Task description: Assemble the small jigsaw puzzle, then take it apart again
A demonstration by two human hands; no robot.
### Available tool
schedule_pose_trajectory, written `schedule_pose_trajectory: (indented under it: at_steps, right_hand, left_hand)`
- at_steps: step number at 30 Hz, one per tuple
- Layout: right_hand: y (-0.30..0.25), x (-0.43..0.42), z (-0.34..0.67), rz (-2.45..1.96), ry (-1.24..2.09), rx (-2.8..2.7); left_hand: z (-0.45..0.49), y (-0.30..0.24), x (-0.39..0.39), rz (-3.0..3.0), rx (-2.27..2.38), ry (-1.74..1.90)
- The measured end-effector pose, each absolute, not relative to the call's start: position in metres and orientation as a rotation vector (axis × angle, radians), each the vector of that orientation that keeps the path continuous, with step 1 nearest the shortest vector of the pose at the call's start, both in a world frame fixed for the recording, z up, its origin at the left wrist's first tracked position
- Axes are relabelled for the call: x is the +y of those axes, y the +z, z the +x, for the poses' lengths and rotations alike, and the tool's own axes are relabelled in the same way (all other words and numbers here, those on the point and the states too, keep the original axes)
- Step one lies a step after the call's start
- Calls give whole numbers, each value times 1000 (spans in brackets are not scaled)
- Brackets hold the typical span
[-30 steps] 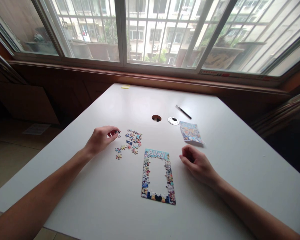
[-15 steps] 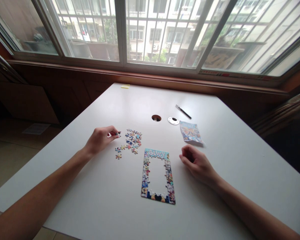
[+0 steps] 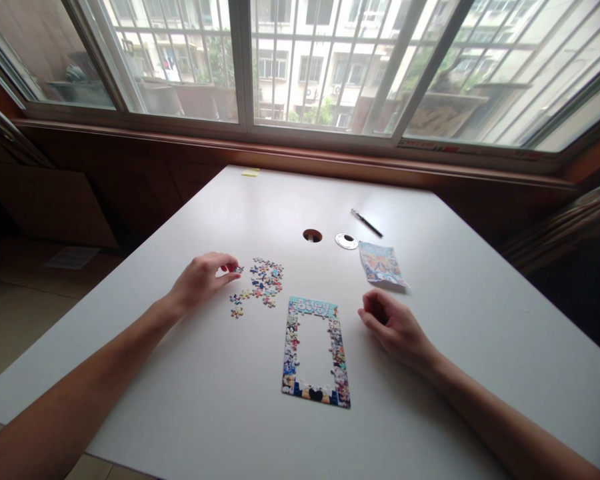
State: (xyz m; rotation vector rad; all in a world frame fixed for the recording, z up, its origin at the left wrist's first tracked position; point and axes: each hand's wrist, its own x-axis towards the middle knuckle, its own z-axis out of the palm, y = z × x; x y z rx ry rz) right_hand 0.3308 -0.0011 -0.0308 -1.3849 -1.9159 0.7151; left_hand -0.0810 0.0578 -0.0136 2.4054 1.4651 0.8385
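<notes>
1 puzzle piece (image 3: 239,269), partly hidden, is pinched by the left hand (image 3: 207,275); right hand (image 3: 396,325) curls, its grip unclear.

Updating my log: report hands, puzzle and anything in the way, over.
Left hand at a puzzle piece, grip unclear. Right hand loosely curled beside the puzzle frame. Frame's middle unfilled; loose pieces between frame and left hand.

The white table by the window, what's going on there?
A person's left hand pinches a small puzzle piece at its fingertips, left of a scatter of loose pieces. A puzzle frame lies flat on the table, its middle open. The right hand is loosely curled to the frame's right, with nothing visible in its grip.
</notes>
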Motion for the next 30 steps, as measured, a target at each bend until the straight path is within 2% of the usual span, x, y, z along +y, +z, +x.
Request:
schedule_pose_trajectory:
  at_steps: [12,19,30]
  right_hand:
    - [-34,-1,334,-1384,702,-1925]
    - [-31,1,329,-1372,688,-1944]
    - [-28,-1,326,-1355,670,-1948]
  left_hand:
    - [-78,-10,56,2605,1397,680]
    - [-43,-14,47,2757,1169,772]
    - [-21,-6,41,2891,1038,482]
